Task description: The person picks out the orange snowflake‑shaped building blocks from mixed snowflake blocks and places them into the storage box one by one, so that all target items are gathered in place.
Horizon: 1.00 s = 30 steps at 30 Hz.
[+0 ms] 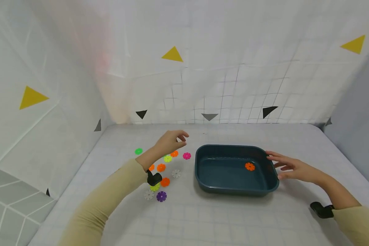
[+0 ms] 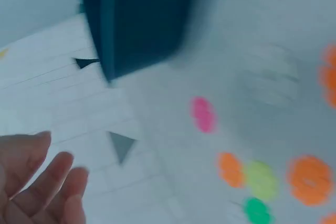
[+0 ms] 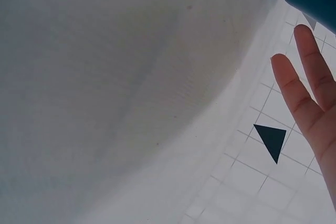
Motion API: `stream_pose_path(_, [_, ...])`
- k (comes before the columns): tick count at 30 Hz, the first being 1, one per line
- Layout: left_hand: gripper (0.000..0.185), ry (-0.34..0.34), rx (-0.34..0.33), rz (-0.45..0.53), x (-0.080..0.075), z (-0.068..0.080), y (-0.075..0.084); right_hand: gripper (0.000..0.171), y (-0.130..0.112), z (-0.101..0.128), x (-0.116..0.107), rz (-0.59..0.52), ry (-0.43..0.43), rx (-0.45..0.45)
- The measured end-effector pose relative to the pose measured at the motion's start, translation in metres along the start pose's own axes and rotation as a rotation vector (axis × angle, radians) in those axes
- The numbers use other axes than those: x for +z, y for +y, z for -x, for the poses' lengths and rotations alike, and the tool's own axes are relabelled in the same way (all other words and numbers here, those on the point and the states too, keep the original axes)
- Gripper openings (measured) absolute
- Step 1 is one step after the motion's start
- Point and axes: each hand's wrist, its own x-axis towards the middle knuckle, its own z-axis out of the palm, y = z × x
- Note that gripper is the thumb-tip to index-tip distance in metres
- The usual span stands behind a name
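Orange discs (image 1: 161, 167) sit partly hidden under the left hand (image 1: 169, 140); both hands empty, fingers relaxed.

Lab booth: gridded white sheeting (image 1: 233, 95)

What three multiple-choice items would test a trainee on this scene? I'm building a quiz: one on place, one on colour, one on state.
1. Where do the loose flower discs lie?
A. left of the tub
B. right of the tub
C. stacked in the tub

2. What colour is the disc in the tub?
A. purple
B. orange
C. green

3. How is the right hand?
A. clenched in a fist
B. pinching a disc
C. fingers straight by the tub rim

Answers: 1 A, they scatter around the left hand; 2 B, a single orange one; 3 C, fingers extended.
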Motion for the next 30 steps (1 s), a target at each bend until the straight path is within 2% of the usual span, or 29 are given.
stream_pose_path(2, [0.028,0.000,-0.006,-0.045,0.002,0.005,-0.010,0.062,0.000,0.000,0.000,0.000,0.001,0.003])
stream_pose_path(6, [0.031,-0.013,-0.052,-0.061,0.008,0.009,-0.032,0.062,-0.001,0.001,0.000,-0.007,0.002,0.018])
stream_pose_path(12, [0.035,-0.023,-0.083,-0.096,0.017,0.009,-0.059,0.063,-0.002,0.000,0.000,-0.002,0.001,0.024])
stream_pose_path(22, [0.041,-0.104,-0.154,-0.140,0.035,-0.012,-0.078,0.063,-0.006,-0.001,-0.001,0.013,-0.006,0.025])
stream_pose_path(30, [0.039,-0.186,-0.227,-0.091,0.039,-0.023,-0.085,0.062,-0.006,-0.001,-0.001,0.000,-0.008,0.030])
